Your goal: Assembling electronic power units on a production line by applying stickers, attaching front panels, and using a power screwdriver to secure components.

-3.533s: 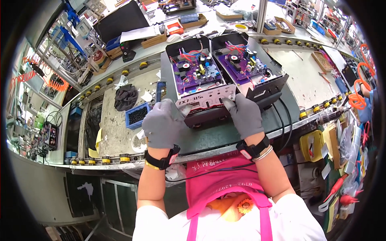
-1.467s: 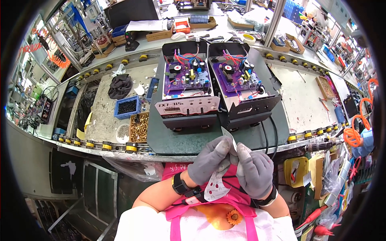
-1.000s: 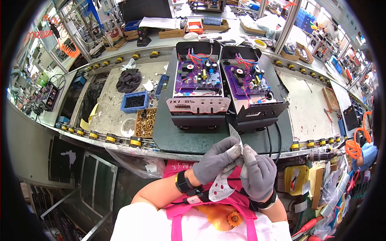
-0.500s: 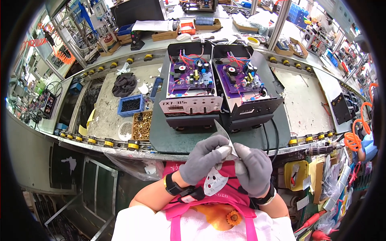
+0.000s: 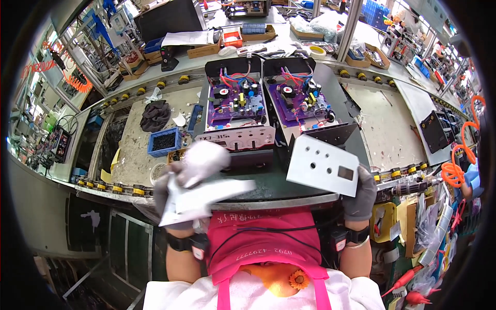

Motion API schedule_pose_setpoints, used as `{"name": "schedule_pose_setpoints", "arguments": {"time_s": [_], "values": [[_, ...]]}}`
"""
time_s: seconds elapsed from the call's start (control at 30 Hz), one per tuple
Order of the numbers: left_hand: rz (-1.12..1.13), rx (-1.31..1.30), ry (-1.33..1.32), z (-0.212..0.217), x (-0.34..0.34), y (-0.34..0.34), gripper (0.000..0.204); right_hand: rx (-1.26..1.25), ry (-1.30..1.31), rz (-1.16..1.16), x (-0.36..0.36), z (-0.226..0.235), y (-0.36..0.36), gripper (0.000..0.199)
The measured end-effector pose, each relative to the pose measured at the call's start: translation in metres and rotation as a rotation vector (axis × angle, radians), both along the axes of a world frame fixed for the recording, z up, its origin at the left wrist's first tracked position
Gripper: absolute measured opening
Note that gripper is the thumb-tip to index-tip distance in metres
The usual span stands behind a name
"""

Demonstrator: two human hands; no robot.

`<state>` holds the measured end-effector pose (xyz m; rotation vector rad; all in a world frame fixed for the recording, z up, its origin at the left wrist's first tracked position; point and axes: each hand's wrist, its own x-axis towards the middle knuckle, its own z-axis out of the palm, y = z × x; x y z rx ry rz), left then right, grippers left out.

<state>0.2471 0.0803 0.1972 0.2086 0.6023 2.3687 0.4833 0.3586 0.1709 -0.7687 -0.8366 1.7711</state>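
Grey gloves cover both hands. My right hand (image 5: 361,199) grips the edge of a flat whitish faceplate sticker (image 5: 316,164) with several round holes and a rectangular window. The sticker is spread out before the right-hand open power unit (image 5: 305,106), partly covering its black front. My left hand (image 5: 163,195) is closed on white backing paper (image 5: 204,199), smeared by motion and curling over the bench edge. Beyond it stands the left-hand open power unit (image 5: 236,106), with a purple circuit board and a white front panel (image 5: 243,138). Both units rest side by side on a dark green board (image 5: 266,187).
A blue bin of small black parts (image 5: 164,141) and a dark cloth (image 5: 155,115) lie left of the units. Roller rails (image 5: 139,190) run along the bench. A power driver (image 5: 408,189) and an orange coiled hose (image 5: 453,173) are at the right.
My hands have moved apart from their pinch near my chest. The faceplate sticker is now separate in my right hand, and the white paper has gone left with my left hand.
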Motion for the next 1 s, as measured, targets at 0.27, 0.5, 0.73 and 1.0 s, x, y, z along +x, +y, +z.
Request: {"name": "schedule_pose_setpoints", "arguments": {"time_s": [0.27, 0.5, 0.73, 1.0], "values": [[0.094, -0.643, 1.316, 0.011, 0.076, 0.052, 0.040, 0.636, -0.376, 0.063, 0.005, 0.027, -0.050, 0.010], [0.054, -0.823, 1.865, 0.025, 0.113, 0.093, 0.035, 0.835, -0.300, 0.486, 0.004, 0.036, -0.054, 0.018], [-0.188, -0.599, 1.506, 0.028, 0.077, 0.056, 0.024, 0.714, -0.565, -0.092, -0.026, 0.017, 0.027, 0.039], [-0.313, -0.471, 1.335, 0.011, 0.057, 0.072, 0.021, 0.833, -0.459, 0.189, -0.023, -0.025, 0.035, 0.046]]}}
